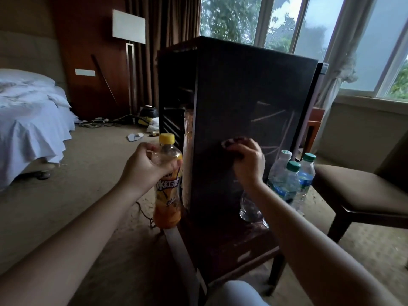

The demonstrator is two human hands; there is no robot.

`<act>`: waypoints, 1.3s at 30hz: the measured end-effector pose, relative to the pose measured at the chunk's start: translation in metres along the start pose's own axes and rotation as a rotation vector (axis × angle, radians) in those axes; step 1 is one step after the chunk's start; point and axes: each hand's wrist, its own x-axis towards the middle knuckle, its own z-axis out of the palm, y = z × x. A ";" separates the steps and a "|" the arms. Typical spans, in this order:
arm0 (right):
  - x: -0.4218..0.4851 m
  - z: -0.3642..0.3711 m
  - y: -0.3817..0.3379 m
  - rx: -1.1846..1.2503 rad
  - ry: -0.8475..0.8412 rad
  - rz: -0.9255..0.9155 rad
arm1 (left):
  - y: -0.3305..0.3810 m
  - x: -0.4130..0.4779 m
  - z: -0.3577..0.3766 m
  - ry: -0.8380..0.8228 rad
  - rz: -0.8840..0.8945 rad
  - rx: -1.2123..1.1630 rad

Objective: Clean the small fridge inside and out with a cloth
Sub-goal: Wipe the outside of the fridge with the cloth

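Head view looks down on a small dark fridge (247, 111) standing on a low dark wooden table (242, 244) in a carpeted room, with its door swung open toward the camera so that the door's dark outer face fills the middle of the picture. The right hand (247, 162) is curled closed around a dark reddish cloth (235, 142) and presses it flat against that door face, about halfway up. The left hand (145, 166) is wrapped around the neck and shoulder of an iced tea bottle (169, 184) with a yellow cap and an orange label, held upright just to the left of the door's edge. Behind the bottle, the shelved interior of the fridge is dimly visible, though what sits on the shelves cannot be made out. Several clear water bottles (289, 180) with green and white caps stand close together on the table, just right of the door and beside the right forearm. A brown cushioned chair (362, 191) sits to the right, under a wide window (298, 25). A bed (28, 115) with rumpled white linen lies to the left, and a pair of slippers (135, 136) rests on the carpet beyond it.
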 end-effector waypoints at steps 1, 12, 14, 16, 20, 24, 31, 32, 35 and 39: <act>-0.029 0.005 0.009 -0.026 -0.058 0.008 | -0.001 -0.001 0.003 -0.005 0.000 0.005; -0.153 0.025 0.048 -0.217 -0.696 0.336 | -0.004 -0.006 0.013 -0.073 0.076 0.023; -0.153 0.024 0.046 -0.203 -0.693 0.336 | -0.002 -0.010 0.019 -0.106 0.078 0.004; -0.157 0.018 0.046 -0.170 -0.680 0.328 | -0.003 -0.014 0.028 -0.140 0.074 -0.009; -0.174 -0.003 0.040 -0.049 -0.466 0.382 | -0.003 -0.021 0.050 -0.176 0.059 -0.035; -0.189 -0.022 0.029 0.047 -0.173 0.516 | -0.002 -0.024 0.077 -0.230 0.051 -0.054; -0.173 -0.054 0.037 0.088 -0.117 0.531 | -0.010 -0.024 0.096 -0.213 0.018 0.007; -0.168 -0.056 0.036 0.095 -0.120 0.531 | -0.009 -0.023 0.095 -0.212 0.015 0.009; -0.151 -0.064 0.029 0.128 -0.125 0.502 | 0.004 -0.023 0.086 -0.208 0.054 -0.008; -0.107 -0.075 0.013 0.189 -0.138 0.398 | 0.058 -0.014 0.055 -0.180 0.217 -0.030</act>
